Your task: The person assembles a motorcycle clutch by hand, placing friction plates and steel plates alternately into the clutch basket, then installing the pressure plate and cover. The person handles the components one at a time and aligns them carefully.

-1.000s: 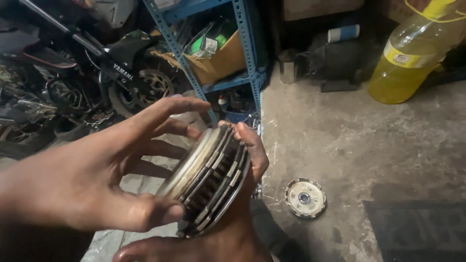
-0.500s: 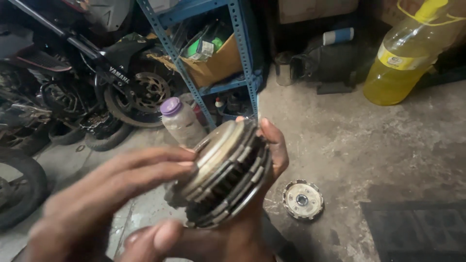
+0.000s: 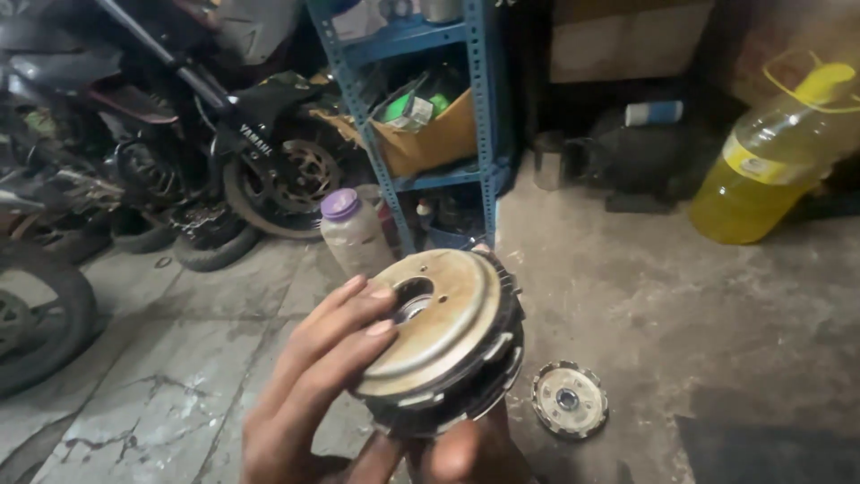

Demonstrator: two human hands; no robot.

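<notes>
A round metal clutch pack [image 3: 452, 323], a stack of toothed plates under a worn brass-coloured face plate with a centre hole, is held up in front of me, with its face tilted toward me. My left hand [image 3: 309, 385] comes in from the lower left; its fingers lie flat on the face plate beside the hole, and its thumb is hidden. My right hand [image 3: 466, 453] holds the pack from below and behind and is mostly hidden by it. One fingertip shows at the pack's top edge.
A small round toothed metal part [image 3: 570, 399] lies on the concrete floor at the right. A white bottle with a purple cap [image 3: 352, 233] stands by a blue shelf rack [image 3: 484, 116]. A yellow-filled plastic jug [image 3: 770, 170] is far right. Motorcycles [image 3: 224, 134] and tyres [image 3: 36, 323] crowd the left.
The clutch pack has turned from edge-on so that its face plate points toward me. My left hand has dropped lower, uncovering the white bottle behind it.
</notes>
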